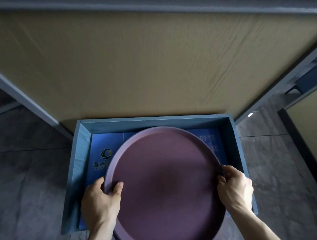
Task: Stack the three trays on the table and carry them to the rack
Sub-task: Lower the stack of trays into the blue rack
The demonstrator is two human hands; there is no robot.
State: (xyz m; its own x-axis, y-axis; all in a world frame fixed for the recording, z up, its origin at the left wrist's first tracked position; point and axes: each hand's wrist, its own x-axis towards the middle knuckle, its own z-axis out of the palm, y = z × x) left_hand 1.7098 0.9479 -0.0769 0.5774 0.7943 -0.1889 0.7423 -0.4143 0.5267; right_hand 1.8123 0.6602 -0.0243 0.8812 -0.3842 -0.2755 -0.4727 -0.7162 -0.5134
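A round purple tray (165, 179) fills the lower middle of the head view, held level in front of me. Beneath it lies a rectangular blue tray (238, 148) with raised walls and a dark blue printed bottom (100, 157). My left hand (100, 200) grips the purple tray's left rim, thumb over the edge. Over on the right rim, my right hand (233, 187) holds the same tray with curled fingers. I cannot tell whether a third tray sits in the stack. Both trays are above the near edge of a tan shelf board.
A wide tan board (150, 64) framed in grey metal (18, 92) stretches ahead. Dark grey tiled floor (27, 185) shows on both sides. Another tan board with a dark frame (312, 128) stands at the right edge.
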